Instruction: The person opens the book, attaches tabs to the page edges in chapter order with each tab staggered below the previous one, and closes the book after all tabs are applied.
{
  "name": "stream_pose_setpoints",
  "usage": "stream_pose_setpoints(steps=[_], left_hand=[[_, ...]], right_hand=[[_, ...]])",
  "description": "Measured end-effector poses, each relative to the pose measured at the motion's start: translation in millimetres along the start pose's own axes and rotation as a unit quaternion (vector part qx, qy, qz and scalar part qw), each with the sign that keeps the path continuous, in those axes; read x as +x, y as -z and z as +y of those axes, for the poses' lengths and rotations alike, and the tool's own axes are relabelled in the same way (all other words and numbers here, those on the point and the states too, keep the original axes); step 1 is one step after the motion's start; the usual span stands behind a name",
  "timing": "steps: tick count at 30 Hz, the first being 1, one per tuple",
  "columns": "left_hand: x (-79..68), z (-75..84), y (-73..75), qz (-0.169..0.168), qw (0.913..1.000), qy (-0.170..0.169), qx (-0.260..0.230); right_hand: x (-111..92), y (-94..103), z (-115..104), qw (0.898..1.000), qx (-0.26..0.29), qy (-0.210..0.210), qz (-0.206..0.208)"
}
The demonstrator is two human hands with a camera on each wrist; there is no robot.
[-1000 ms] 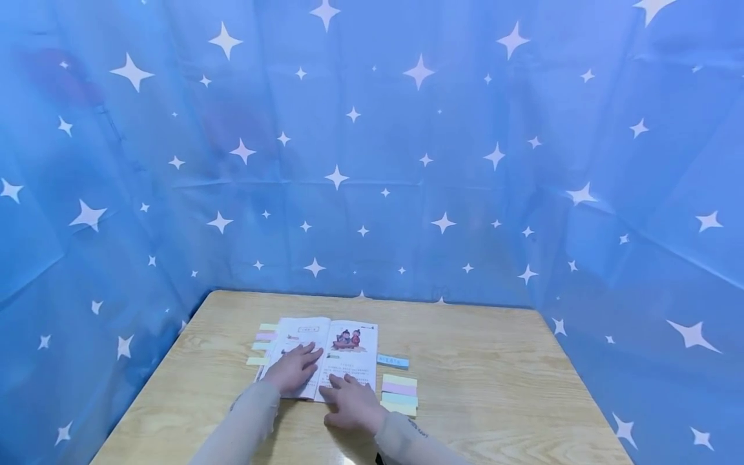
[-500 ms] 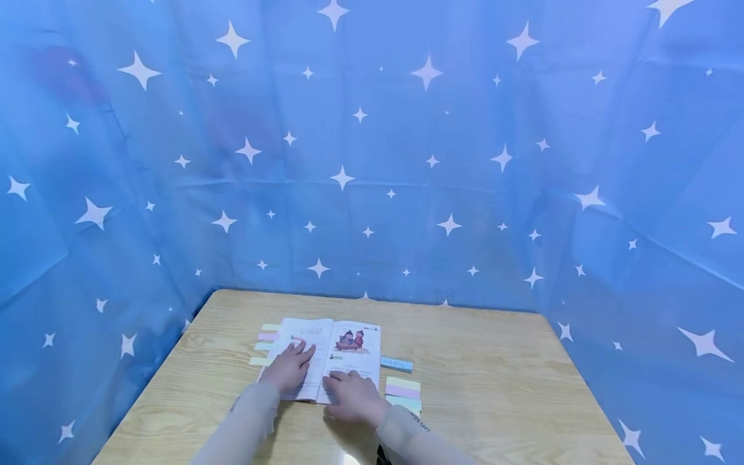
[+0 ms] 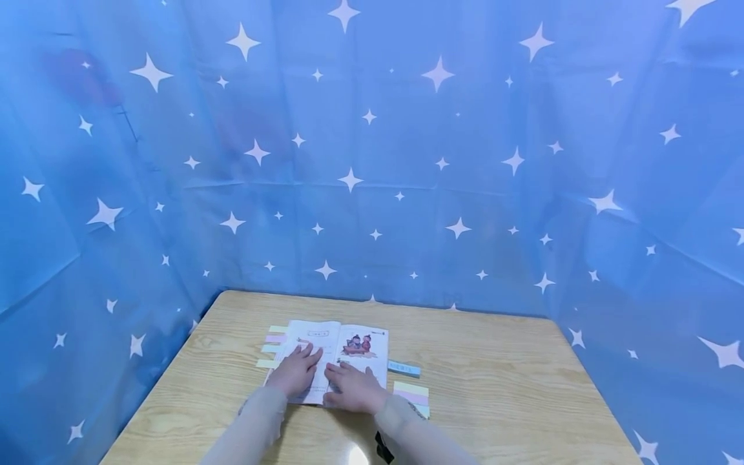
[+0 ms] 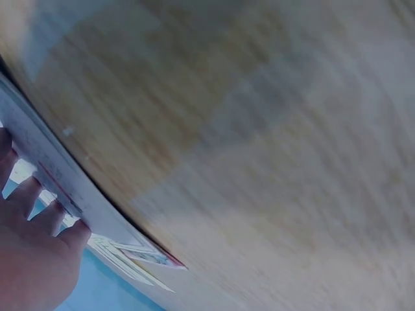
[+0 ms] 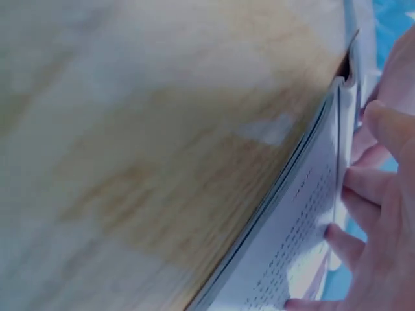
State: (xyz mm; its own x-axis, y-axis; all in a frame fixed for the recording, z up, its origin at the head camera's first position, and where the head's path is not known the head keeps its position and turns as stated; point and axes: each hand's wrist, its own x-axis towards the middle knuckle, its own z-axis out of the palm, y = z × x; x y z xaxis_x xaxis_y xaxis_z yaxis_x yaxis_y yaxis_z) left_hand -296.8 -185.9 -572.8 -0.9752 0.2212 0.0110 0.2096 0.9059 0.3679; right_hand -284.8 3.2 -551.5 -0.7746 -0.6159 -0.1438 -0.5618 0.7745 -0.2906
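An open book [image 3: 360, 371] lies on the wooden table, its right page printed with a picture of two figures above lines of text. My left hand [image 3: 295, 371] rests on the left page with fingers spread; in the left wrist view its fingertips [image 4: 79, 228] touch the paper. My right hand [image 3: 356, 389] lies over the lower right page near the centre fold, fingers extended. In the right wrist view, the right hand [image 5: 382, 214] has its fingertips on the text page beside the fold. Neither hand grips anything. Both hands cover parts of the print.
Coloured sticky tabs [image 3: 274, 347] stick out past the book's left edge. On its right are a blue tab [image 3: 403, 369] with writing and a group of pastel sticky notes [image 3: 411, 395], partly behind the right sleeve. A blue star-patterned curtain [image 3: 372, 155] surrounds the wooden table [image 3: 494, 374].
The whole scene has shifted slightly right in the head view. My right hand has moved a little up the page toward the fold; the left hand stays on the left page.
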Motion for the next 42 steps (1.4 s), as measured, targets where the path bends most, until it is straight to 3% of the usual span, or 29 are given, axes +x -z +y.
stream_pose_setpoints(steps=[11,20,29,32,42], left_hand=[[0.4,-3.3,0.2,0.008,0.9998,-0.014,-0.007],[8.7,-4.7,-0.7,0.009,0.9999,-0.003,-0.004],[-1.6,-0.4,3.0,-0.016,0.9993,0.019,-0.028],[-4.9,-0.1,2.4,-0.011,0.9994,0.016,-0.03],[2.3,1.8,3.6,-0.005,0.9997,0.021,-0.01]], right_hand=[[23,3.1,8,0.999,0.006,-0.034,-0.001],[43,9.1,24,0.999,0.004,-0.053,0.012],[58,8.3,27,0.997,0.007,-0.068,0.022],[61,9.6,26,0.997,0.006,-0.076,0.029],[86,16.7,34,0.996,0.016,-0.089,0.021]])
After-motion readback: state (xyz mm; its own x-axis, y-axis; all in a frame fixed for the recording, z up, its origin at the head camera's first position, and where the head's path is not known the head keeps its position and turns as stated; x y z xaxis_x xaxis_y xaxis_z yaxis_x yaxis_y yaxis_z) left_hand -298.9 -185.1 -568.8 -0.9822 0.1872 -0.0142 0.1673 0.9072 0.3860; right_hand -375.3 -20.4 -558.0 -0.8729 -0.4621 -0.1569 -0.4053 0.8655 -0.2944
